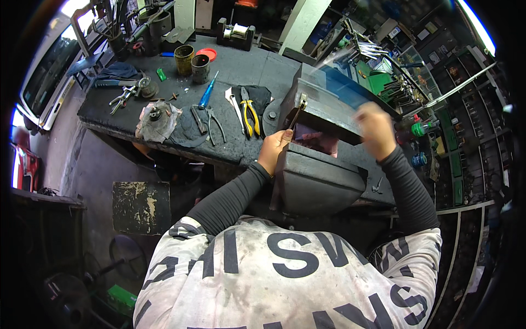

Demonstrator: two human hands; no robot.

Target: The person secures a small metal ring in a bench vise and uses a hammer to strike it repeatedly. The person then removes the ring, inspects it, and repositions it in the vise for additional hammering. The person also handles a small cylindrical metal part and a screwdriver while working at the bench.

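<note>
My left hand is closed at the left side of a big dark metal bench vise. Its fingers pinch a thin metal rod with a brass-coloured end, which leans upward against the far jaw. In the gap between the jaws lies something pinkish and shiny, partly hidden. My right hand, smeared by motion, is curled like a fist just right of the vise. A see-through blue streak runs from it across the far jaw, apparently a fast-moving blue tool whose kind I cannot make out.
On the dark workbench left of the vise lie yellow-handled pliers, grey pliers, a blue screwdriver and a dirty rag. Two rusty cans stand farther back. A worn stool is below the bench.
</note>
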